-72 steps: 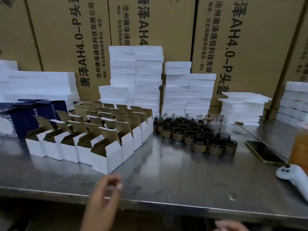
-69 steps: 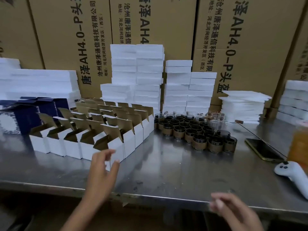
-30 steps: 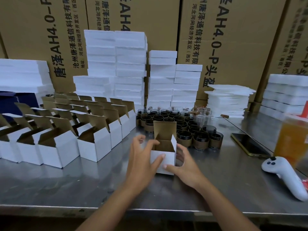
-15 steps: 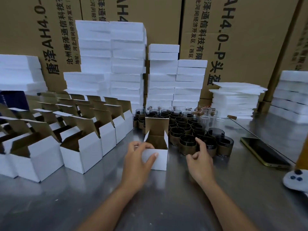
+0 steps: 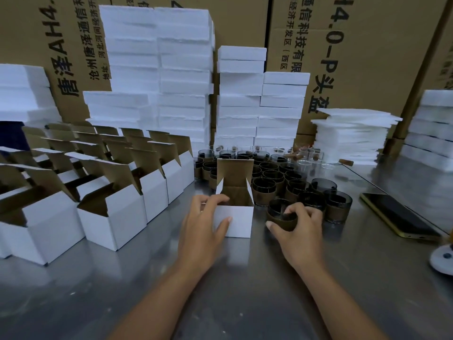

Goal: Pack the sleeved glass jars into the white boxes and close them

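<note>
An open white box [image 5: 239, 219] with a brown inside stands on the steel table, its lid flap upright. My left hand [image 5: 204, 223] holds its left front corner, thumb on the front face and fingers over the rim. Just right of the box, my right hand [image 5: 297, 228] grips a dark glass jar in a brown sleeve [image 5: 282, 215], tilted slightly. Behind it stands a cluster of several sleeved jars [image 5: 269, 177].
Rows of open white boxes [image 5: 103, 192] fill the left. Stacks of white foam blocks [image 5: 181, 69] and cardboard cartons stand behind. A phone [image 5: 397, 217] lies at the right, a white controller [image 5: 443, 261] at the right edge. Clear glasses [image 5: 306, 158] stand behind the jars.
My right hand has taken hold of the nearest sleeved jar and drawn it toward the box. My left hand stays on the box. The camera has moved closer.
</note>
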The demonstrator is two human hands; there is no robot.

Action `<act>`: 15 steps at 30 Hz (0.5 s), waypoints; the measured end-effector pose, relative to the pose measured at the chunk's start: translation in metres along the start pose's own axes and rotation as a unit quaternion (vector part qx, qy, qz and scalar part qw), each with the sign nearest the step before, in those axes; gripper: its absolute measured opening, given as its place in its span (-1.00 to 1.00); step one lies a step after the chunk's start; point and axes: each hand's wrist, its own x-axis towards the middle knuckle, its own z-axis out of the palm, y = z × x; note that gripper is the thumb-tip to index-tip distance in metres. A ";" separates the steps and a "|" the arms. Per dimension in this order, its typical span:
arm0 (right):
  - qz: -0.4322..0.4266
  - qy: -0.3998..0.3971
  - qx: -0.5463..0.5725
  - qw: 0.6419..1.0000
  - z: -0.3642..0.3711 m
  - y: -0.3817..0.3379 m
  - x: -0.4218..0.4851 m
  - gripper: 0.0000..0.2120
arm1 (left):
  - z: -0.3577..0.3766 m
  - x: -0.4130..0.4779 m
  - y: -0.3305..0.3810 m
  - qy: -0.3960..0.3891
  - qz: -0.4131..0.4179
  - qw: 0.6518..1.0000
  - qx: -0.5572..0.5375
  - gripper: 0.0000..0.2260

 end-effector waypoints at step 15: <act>0.061 -0.122 0.477 0.868 0.005 -0.051 -0.042 -0.48 | -0.017 -0.022 0.024 -0.088 -0.124 0.913 -0.377 -0.72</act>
